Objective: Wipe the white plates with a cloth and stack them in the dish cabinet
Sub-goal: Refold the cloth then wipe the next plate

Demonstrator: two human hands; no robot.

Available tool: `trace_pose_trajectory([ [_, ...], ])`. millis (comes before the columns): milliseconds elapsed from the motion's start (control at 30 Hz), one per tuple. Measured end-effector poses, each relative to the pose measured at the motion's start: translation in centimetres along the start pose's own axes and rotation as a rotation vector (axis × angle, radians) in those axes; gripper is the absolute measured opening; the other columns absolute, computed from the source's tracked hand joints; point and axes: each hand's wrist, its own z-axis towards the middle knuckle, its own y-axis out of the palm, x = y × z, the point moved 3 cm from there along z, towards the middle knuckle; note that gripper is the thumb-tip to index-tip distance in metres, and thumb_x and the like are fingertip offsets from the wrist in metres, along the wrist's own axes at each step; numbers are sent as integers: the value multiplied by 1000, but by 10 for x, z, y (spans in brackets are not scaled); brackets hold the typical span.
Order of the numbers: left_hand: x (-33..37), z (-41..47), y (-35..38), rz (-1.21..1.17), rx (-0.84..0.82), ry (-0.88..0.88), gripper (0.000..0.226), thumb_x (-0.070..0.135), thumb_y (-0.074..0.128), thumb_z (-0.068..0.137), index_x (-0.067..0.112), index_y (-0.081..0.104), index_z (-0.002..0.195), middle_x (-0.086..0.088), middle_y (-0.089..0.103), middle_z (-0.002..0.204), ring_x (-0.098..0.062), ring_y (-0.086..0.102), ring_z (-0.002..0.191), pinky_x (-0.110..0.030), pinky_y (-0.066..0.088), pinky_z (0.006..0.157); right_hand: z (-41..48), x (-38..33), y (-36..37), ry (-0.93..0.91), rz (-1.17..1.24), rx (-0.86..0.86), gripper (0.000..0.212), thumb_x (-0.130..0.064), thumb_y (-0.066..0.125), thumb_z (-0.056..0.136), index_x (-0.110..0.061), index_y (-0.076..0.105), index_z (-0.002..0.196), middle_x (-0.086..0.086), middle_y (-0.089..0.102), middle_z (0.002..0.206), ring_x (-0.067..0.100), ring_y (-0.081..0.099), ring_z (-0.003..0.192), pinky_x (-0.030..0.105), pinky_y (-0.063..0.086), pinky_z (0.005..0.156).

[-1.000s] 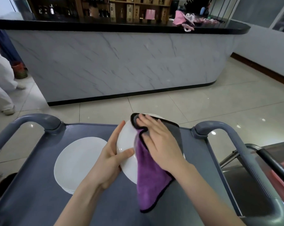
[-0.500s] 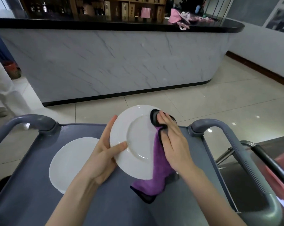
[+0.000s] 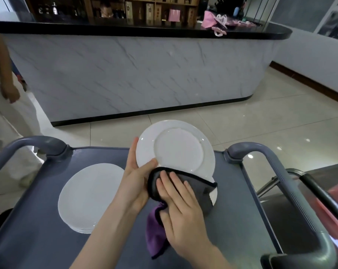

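Hands first: the left hand (image 3: 134,183) pinches the white plate (image 3: 176,150) at its left rim, thumb across the front face and fingers tucked behind, tipping it up on edge over the cart (image 3: 241,210). The right hand (image 3: 180,212) lies flat, fingers straight and slightly spread, pressing the cloth (image 3: 201,188) against the plate's lower rim. The cloth's grey side faces up and a purple tail hangs loose under the palm.

That plate looks like glazed ceramic: stiff, fairly weighty, slick and quick to chip, so I'd say the rim pinch with fingers backing it is the right hold. The cloth is soft and floppy and goes wherever the palm pushes it.

Just left, a stack of plates (image 3: 88,197) lies flat on the cart. Beyond the cart's grey handles stands a marble-fronted bar (image 3: 145,74), with another person (image 3: 7,105) at the far left. No dish cabinet is in view, so stacking looks some way off.
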Motion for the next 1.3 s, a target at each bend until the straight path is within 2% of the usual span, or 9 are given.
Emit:
trace_pose_trajectory([
  [100, 3, 3, -3, -21, -21, -7, 73, -8, 52, 95, 33, 36, 153, -8, 56, 147, -27, 58, 130, -32, 59, 87, -1, 17, -7, -22, -50, 16, 50, -23, 39, 97, -10, 46, 145, 2, 38, 156, 18, 31, 146, 37, 21, 120],
  [233, 8, 0, -7, -79, 31, -26, 75, -4, 53, 95, 38, 34, 154, -4, 60, 144, -25, 63, 124, -33, 60, 80, -12, 60, -30, 313, 166, 207, 53, -19, 38, 96, -11, 39, 148, -9, 32, 159, 18, 28, 148, 42, 22, 119],
  [433, -8, -3, 7, -71, 76, -55, 71, -3, 52, 97, 41, 37, 151, -3, 67, 133, -16, 73, 103, -29, 61, 73, 8, 6, -11, -35, -30, 52, 49, -21, 43, 96, -8, 48, 143, 2, 40, 155, 20, 32, 146, 40, 25, 119],
  [533, -8, -5, -1, -88, 49, -61, 72, -4, 52, 96, 38, 37, 152, -6, 61, 141, -23, 68, 116, -32, 60, 80, -3, 17, -10, -89, -73, 24, 51, -21, 43, 95, -9, 47, 144, 1, 40, 155, 19, 33, 146, 39, 27, 118],
  [700, 4, -11, -12, 17, -108, -52, 76, 2, 63, 87, 35, 38, 151, -10, 53, 148, -31, 59, 126, -43, 57, 82, -8, 70, -30, 406, 427, 172, 50, -24, 37, 95, -24, 41, 145, -20, 36, 154, 12, 30, 146, 26, 20, 120],
  [833, 5, -23, -11, 46, -171, -128, 81, 6, 67, 81, 52, 43, 143, 4, 63, 139, -26, 63, 124, -44, 58, 91, 39, 105, -48, 512, 511, 17, 46, -36, 37, 95, -41, 39, 140, -27, 38, 149, -6, 31, 140, 23, 21, 120],
  [1000, -1, -33, -3, 138, -267, -166, 83, 5, 66, 82, 47, 39, 148, 8, 61, 142, -22, 62, 127, -40, 58, 93, 88, 71, -49, 87, 224, -291, 48, -33, 34, 99, -24, 47, 144, -13, 40, 152, 6, 27, 146, 27, 15, 121],
  [1100, -1, -34, -3, 135, -282, -148, 79, 0, 63, 86, 41, 41, 149, 2, 59, 145, -25, 59, 131, -43, 52, 103, 77, 41, -34, -174, 55, -410, 52, -31, 32, 101, -21, 36, 151, -12, 28, 159, 2, 14, 149, 28, 6, 122],
  [1300, -1, -35, -9, 134, -252, -144, 82, 4, 66, 83, 44, 38, 150, 5, 60, 143, -23, 60, 129, -40, 56, 96, 75, 69, -42, 94, 169, -221, 50, -36, 29, 100, -26, 44, 146, -19, 36, 153, -5, 23, 144, 35, 21, 121],
])
